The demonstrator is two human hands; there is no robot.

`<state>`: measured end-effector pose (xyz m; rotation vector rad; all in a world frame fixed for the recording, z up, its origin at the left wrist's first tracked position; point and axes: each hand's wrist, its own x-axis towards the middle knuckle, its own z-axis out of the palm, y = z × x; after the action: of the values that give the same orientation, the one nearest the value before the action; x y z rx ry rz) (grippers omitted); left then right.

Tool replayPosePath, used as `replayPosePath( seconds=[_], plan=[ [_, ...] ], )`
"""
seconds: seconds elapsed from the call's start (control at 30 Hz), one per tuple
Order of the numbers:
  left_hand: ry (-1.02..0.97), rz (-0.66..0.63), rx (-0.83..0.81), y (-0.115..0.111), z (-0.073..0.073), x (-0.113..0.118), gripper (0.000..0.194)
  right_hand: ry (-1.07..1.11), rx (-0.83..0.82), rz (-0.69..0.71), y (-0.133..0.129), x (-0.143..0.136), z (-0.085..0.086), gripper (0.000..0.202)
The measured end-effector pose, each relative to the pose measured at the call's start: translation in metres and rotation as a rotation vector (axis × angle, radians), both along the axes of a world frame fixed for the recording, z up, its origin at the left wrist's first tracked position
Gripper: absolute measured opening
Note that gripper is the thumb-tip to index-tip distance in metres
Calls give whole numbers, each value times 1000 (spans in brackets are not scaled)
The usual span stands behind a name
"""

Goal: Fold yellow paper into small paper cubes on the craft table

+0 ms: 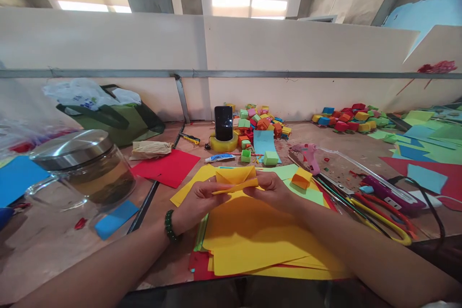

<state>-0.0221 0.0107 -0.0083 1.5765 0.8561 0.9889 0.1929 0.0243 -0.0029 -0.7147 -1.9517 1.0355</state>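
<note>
A folded piece of yellow paper (236, 176) is held up between my two hands, above a stack of yellow sheets (252, 236). My left hand (202, 199) pinches its left end, thumb and fingers closed on it. At its right end, my right hand (270, 188) grips the paper the same way. The folded piece shows creases and a narrow raised flap along its front. Just right of my right hand sits an orange-yellow paper cube (301, 178) on light green paper (313, 194).
A phone (224, 123) stands on a tape roll (224, 143) beside piled paper cubes (252, 122). At left are a glass jug (104, 173) and a green bag (126, 122). Scissors (382, 216), a pink glue gun (310, 156) and a purple device (393, 195) lie at right.
</note>
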Motion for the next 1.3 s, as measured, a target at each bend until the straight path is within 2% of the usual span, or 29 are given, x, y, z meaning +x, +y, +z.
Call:
replayPosePath(
  seconds=[0.17,0.27,0.37,0.47,0.6,0.7,0.8,1.03,1.3],
  plan=[
    [11,162,-29,-1,0,3,35,143,-210,-99,-2,-7,-6,34],
    [-75,201,-85,-3,1,6,31,233,-339,-160,-2,-12,-9,38],
    [-192,223,-188,-3,0,8,32,270,-391,-193,-2,-15,-11,44],
    [-243,225,-281,-1,-1,10,33,288,-394,-210,-1,-16,-12,45],
    [-198,201,-362,0,1,10,39,374,-371,-215,0,-17,-11,43],
    [-156,235,-320,-2,6,9,38,408,-416,-152,-1,-16,-8,45],
    [-125,246,-250,-4,10,10,34,350,-399,-122,-1,-16,-7,39],
    [-167,246,-242,-4,5,13,31,304,-406,-208,1,-15,-12,41],
    [-29,224,-220,-3,4,10,35,247,-336,-266,1,-14,-12,45]
  ],
)
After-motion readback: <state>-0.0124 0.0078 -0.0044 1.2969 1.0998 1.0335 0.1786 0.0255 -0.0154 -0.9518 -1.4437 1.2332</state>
